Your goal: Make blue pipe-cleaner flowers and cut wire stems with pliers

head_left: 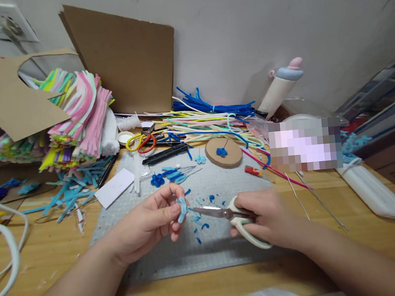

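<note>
Pinched between the thumb and fingers of my left hand (160,215) is a light blue pipe cleaner flower (181,209). My right hand (267,215) grips white-handled scissors (217,211), fingers in the loops, and the blade tips meet the flower's right side. Under both hands lies a grey cutting mat (152,258), strewn with small blue clippings (206,226). Behind my left hand rest a dark blue flower (157,180) and several blue pieces on thin wires (182,173). A light blue flower (200,159) sits farther back, left of a cardboard disc (215,158) bearing another dark blue flower (222,152).
Bundled pastel pipe cleaners (80,116) stand at the left, near a white card (114,188). Loose coloured stems (195,123), a blue bundle (211,105) and red-and-yellow-handled scissors (141,143) lie at the back. At the right are metal rods (323,201) and a white lamp base (377,192).
</note>
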### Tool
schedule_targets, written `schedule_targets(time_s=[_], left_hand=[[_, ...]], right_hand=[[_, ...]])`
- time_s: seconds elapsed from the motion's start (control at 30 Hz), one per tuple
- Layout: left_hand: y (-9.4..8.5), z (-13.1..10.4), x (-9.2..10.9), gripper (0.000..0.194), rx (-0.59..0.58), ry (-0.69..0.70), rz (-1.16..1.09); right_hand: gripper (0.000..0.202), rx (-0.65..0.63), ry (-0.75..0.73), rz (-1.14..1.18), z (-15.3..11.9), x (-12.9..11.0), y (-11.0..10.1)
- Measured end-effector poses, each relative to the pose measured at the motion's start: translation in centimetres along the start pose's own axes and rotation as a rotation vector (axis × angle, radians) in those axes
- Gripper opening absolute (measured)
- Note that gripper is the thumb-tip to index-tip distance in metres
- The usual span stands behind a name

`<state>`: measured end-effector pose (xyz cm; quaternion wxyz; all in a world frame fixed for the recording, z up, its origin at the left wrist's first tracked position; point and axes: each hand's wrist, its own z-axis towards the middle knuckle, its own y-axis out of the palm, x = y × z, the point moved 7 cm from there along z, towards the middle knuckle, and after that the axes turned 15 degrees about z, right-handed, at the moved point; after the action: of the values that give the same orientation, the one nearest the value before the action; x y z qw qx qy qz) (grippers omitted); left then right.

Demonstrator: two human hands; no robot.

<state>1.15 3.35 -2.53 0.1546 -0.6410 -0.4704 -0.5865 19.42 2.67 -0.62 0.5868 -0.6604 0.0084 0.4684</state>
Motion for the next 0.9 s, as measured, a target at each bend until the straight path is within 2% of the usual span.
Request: schedule_targets(time_s=[0.2, 0.47, 0.57, 0.67, 0.77, 0.9], left_hand=[[0.2, -0.1, 0.3, 0.014, -0.010, 0.019, -0.014], [0.3, -0.2, 0.3, 0.013, -0.019, 0.036, -0.009], [0.1, -0.3, 0.6, 0.015, -0.009, 0.047, -0.010], [-0.3, -0.3, 0.8, 0.016, 0.028, 0.046, 0.033], [-0.7, -0.4, 1.2, 0.016, 0.098, 0.075, 0.245], [-0.3, -0.6, 1.5, 0.008, 0.173, 0.124, 0.759]], right_hand=[[0.037, -0.010, -0.001, 0.033, 0.0, -0.1, -0.2], [0.037, -0.196, 0.208, 0.269, -0.1, 1.2, -0.3], [0.036, -0.190, 0.223, 0.175, -0.3, 2.1, -1.8], [0.033, -0.149, 0.228, -0.085, -0.6, 3.2, -3.5], [0.029, -0.117, 0.212, -0.262, -0.8, 3.7, -4.3], [0.024, -0.163, 0.176, -0.278, -0.8, 3.3, -3.6]])
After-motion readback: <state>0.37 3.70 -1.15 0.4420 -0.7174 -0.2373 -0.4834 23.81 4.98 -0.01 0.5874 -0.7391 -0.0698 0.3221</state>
